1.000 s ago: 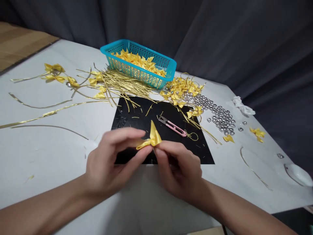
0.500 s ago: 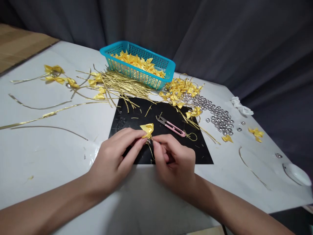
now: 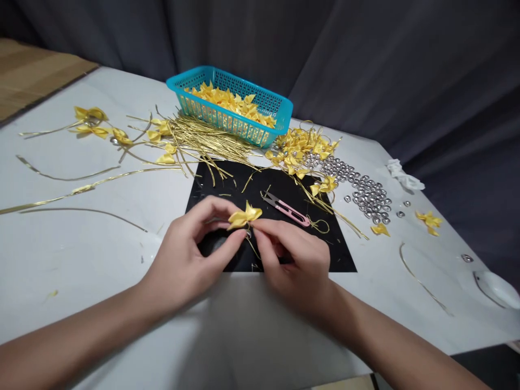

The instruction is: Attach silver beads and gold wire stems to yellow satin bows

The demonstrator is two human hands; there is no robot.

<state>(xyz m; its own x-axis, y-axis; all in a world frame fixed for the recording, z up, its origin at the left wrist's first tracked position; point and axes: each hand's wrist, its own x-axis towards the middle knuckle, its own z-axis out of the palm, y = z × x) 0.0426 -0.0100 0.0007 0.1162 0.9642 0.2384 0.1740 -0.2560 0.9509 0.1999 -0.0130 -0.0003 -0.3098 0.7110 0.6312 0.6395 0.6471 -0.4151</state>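
Observation:
Both my hands meet over the near edge of a black mat (image 3: 280,195). My left hand (image 3: 190,254) pinches a small yellow ribbon bow (image 3: 242,215) between thumb and fingers. My right hand (image 3: 296,260) is closed beside it, its fingertips at the thin gold wire (image 3: 254,246) that hangs from under the bow. A pink thread snip (image 3: 286,208) lies on the mat just beyond my right hand.
A turquoise basket (image 3: 280,111) of yellow bows stands at the back. In front of it lies a bundle of gold wires (image 3: 203,142). A heap of finished bows (image 3: 300,147) and several silver beads (image 3: 368,195) lie to the right. Loose bows and long wires are scattered left.
The bow has turned from standing upright to lying flatter and sits a little farther out over the mat. Both hands shifted forward with it and keep their pinch.

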